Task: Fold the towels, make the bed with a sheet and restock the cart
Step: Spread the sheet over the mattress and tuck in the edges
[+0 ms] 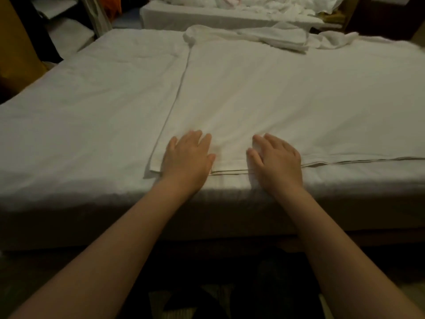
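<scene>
Item: large white towel (264,100), spread flat on the bed (80,107). It covers the middle and right of the mattress top. A thin dark hem line runs along its left edge and its near edge. The near edge lies just inside the mattress edge and shows two lines close together, as of doubled layers. The near left corner is slightly lifted.

Left hand (187,157): palm down on the towel by the near left corner. Fingers straight and close together, thumb out to the side. Nothing gripped.

Right hand (276,160): palm down on the towel just beside the left hand, over the near hem. Fingers slightly bent and a little apart, resting on the cloth. Nothing gripped.

Far edge of bed: one folded white towel (276,39), and to its right a crumpled white towel (333,40).

Beyond: a second bed (207,19) bearing a heap of white linen (264,4).

Upper left: dark shelving (64,28) with pale stacked items; an orange cloth (113,5) above. Details there too dim to tell.
</scene>
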The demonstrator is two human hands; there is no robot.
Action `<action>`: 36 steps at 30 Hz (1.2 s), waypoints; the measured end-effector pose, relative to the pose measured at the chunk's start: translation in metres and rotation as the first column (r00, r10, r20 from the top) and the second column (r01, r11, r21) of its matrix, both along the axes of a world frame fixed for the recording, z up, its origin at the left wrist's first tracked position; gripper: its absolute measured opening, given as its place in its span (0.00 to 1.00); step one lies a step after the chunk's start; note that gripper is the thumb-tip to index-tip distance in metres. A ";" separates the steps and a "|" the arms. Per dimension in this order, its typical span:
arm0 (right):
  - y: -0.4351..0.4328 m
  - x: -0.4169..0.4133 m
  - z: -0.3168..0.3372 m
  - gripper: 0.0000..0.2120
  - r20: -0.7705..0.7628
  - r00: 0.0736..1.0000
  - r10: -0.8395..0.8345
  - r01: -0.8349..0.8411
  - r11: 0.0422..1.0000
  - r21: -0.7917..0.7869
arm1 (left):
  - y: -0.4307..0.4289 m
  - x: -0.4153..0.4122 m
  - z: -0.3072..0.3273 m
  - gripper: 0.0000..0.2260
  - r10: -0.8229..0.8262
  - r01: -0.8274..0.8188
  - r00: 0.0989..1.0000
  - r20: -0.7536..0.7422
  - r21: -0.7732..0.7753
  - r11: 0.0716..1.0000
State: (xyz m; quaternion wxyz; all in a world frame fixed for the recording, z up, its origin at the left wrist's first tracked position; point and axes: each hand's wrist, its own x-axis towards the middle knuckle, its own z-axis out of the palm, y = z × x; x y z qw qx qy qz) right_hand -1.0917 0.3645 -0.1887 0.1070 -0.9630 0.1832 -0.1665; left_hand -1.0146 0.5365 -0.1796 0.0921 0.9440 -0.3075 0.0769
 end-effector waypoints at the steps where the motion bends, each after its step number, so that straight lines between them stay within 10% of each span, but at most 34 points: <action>1: -0.001 0.000 -0.002 0.23 -0.047 0.999 0.004 -0.004 1.000 -0.004 | -0.003 0.003 -0.005 0.23 0.006 -0.004 0.999 -0.034 0.037 0.999; 14: 0.006 -0.037 0.083 0.23 -0.520 0.852 0.064 0.035 0.983 0.178 | 0.017 -0.015 0.083 0.20 0.126 0.025 0.877 -0.464 0.307 0.951; 25: -0.071 0.032 0.278 0.18 -0.462 0.885 -0.058 0.139 0.980 0.144 | -0.048 0.070 0.262 0.13 0.076 -0.040 0.943 -0.325 0.117 0.992; 36: -0.265 0.167 0.236 0.17 -0.440 0.898 0.004 0.115 0.963 0.243 | -0.245 0.178 0.235 0.14 0.168 -0.173 0.941 -0.294 0.010 0.985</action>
